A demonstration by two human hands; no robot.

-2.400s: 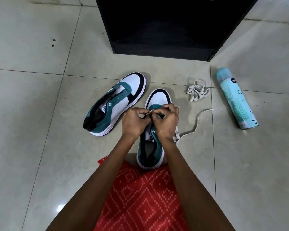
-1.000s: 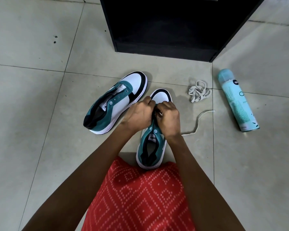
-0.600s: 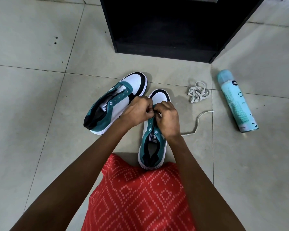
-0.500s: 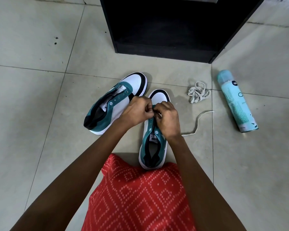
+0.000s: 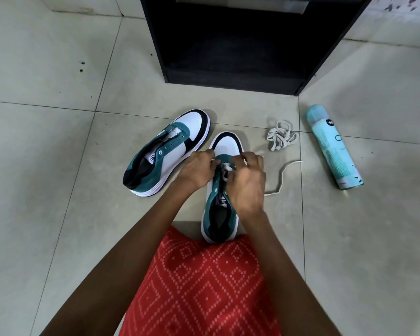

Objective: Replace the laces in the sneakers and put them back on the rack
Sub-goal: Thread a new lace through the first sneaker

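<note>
Tiled floor [image 5: 58, 166]; fingers [image 5: 207, 155] tight around lace [image 5: 225, 169].

The left hand [image 5: 194, 169] and right hand [image 5: 246, 183] hide the sneaker's [image 5: 220, 214] front eyelets and much of the lace [image 5: 225, 169]; the rack [image 5: 228, 44] at 12 o'clock is cut off.

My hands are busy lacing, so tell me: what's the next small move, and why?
Probably pull more lace through the front eyelets: the left hand and right hand pinch it at the near sneaker's toe end, only those eyelets look threaded, and a long tail lies slack on the floor.
</note>
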